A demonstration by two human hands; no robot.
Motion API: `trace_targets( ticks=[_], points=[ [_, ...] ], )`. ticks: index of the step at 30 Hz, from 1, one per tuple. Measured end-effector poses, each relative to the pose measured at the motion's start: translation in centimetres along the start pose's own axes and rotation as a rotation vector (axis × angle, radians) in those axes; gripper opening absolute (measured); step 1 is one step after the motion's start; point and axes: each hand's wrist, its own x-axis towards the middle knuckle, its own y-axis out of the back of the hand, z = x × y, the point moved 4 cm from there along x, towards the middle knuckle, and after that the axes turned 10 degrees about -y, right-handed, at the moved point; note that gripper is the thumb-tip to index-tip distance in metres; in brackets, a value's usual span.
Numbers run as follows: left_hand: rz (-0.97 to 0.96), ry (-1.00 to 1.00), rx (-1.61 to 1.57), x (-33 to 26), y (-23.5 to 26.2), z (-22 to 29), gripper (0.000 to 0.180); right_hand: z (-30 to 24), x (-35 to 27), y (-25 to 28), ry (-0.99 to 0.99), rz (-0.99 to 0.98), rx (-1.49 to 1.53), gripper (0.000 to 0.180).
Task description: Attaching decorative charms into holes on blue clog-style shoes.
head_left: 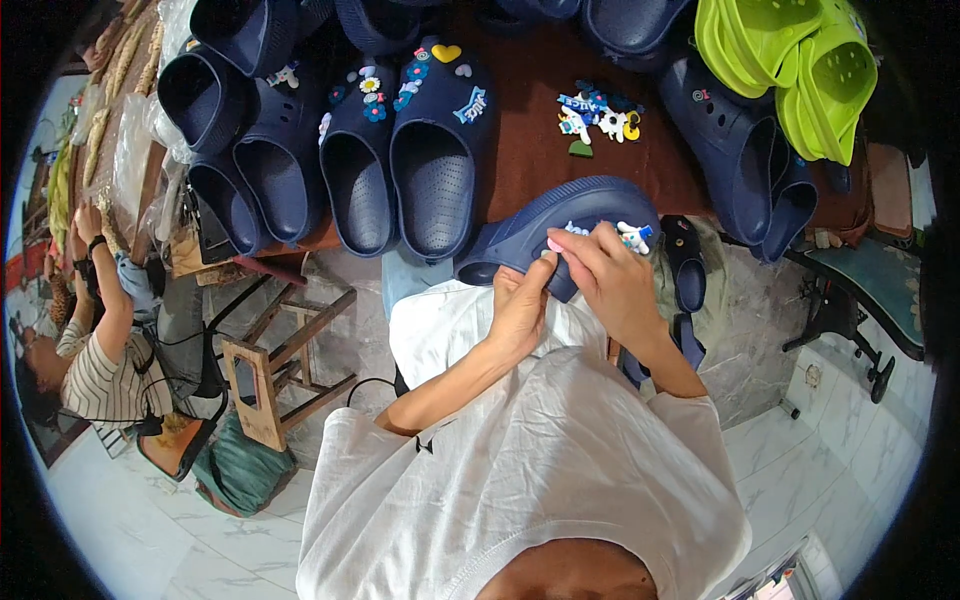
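Note:
A navy blue clog (585, 197) lies on its side at the table's front edge, above my lap. My left hand (520, 305) is closed at its lower edge, with the thumb up against a small pink charm (556, 244). My right hand (615, 285) pinches at the same charm from the other side. Its fingertips partly hide the charm and the clog's surface. A white and blue character charm (635, 236) sits on the clog beside my right fingers. Beyond the clog lies a small pile of colourful charms (600, 117) on the brown tabletop (540, 85).
Several navy clogs (432, 190), some with charms, stand at the left. Lime green clogs (815, 85) and more navy clogs (735, 165) are at the right. A wooden stool (255, 385) stands on the floor. Another person (110, 350) works at the far left. A dark chair (865, 285) stands right.

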Motion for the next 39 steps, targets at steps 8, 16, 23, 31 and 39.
trace_targets(
  ticks=[8,16,23,31,39],
  points=[
    [-0.003,0.013,0.008,0.2,0.3,-0.5,0.017,0.3,-0.3,-0.3,-0.004,0.038,0.0,0.031],
    [-0.018,0.067,-0.041,0.2,0.8,-1.0,0.022,1.2,0.2,0.0,-0.033,-0.022,0.086,0.028],
    [-0.058,0.084,-0.178,0.2,1.0,-0.9,0.024,1.6,0.1,0.2,-0.014,0.008,0.209,0.023],
    [-0.007,0.104,-0.092,0.3,1.9,-1.9,0.023,1.2,0.4,0.1,0.057,0.037,0.09,0.012],
    [-0.12,0.077,-0.075,0.1,1.7,-1.8,0.024,1.4,-0.1,-0.6,-0.053,0.011,0.191,0.009]
  ],
)
